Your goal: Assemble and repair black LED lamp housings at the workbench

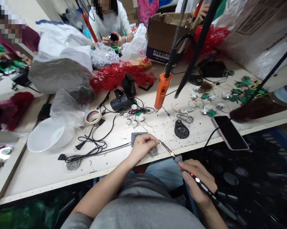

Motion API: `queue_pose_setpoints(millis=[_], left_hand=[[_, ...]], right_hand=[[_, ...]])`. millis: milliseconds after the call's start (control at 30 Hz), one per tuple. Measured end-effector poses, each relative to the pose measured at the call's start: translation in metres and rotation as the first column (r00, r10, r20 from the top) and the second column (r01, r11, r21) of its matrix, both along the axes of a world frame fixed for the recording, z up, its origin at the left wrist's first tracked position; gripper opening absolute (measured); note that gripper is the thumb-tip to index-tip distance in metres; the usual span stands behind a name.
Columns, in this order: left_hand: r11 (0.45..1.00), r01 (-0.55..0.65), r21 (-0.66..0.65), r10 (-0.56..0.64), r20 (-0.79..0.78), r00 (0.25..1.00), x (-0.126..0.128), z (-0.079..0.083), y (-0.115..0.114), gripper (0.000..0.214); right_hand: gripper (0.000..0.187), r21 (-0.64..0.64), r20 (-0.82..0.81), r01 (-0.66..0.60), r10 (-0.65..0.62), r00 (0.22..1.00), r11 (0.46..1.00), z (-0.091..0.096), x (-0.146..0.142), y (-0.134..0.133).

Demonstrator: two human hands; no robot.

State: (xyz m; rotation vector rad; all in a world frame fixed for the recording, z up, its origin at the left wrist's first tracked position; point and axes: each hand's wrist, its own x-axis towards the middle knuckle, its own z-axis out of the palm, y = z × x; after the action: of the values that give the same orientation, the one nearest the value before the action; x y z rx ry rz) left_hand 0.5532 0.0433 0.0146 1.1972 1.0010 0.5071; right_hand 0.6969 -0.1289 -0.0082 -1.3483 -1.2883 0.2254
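My left hand rests on the bench, its fingers curled over a small dark square frame and close to a small mesh piece. What lies under the fingertips is hidden. My right hand grips a black soldering iron with a small red light on its body. The iron's metal tip points left and stops just beyond my left fingertips. A round black grille piece and a metal coil lie beyond my hands.
A phone lies near the bench's right edge, beside green circuit boards. An orange electric screwdriver hangs above the bench. Also present are a white bowl, red netting, and a co-worker holding a dark object.
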Motion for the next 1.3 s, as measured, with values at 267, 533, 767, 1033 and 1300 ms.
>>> queue_pose_setpoints(millis=[267,533,767,1033,1300], left_hand=[[0.921,0.209,0.328,-0.191,-0.086,0.978,-0.008,0.005,-0.008,0.017],[0.751,0.389,0.533,-0.324,-0.215,0.921,-0.011,0.007,-0.020,0.021],[0.739,0.365,0.567,-0.305,-0.202,0.931,-0.012,0.005,-0.020,0.021],[0.743,0.305,0.595,-0.241,-0.188,0.952,-0.018,0.000,-0.009,0.021],[0.604,0.487,0.631,-0.262,-0.420,0.869,0.038,0.003,0.007,0.011]], right_hand=[[0.040,-0.047,0.150,0.038,-0.030,0.988,0.998,0.003,0.004,0.022],[0.028,-0.026,0.234,-0.063,0.067,0.970,0.998,0.007,-0.006,0.052],[0.024,-0.042,0.277,0.017,-0.004,0.961,0.999,-0.003,-0.008,0.054],[0.022,-0.015,0.322,0.068,-0.060,0.945,0.998,-0.001,0.004,0.036],[0.042,-0.001,0.270,0.223,-0.215,0.939,0.975,-0.010,0.028,0.003]])
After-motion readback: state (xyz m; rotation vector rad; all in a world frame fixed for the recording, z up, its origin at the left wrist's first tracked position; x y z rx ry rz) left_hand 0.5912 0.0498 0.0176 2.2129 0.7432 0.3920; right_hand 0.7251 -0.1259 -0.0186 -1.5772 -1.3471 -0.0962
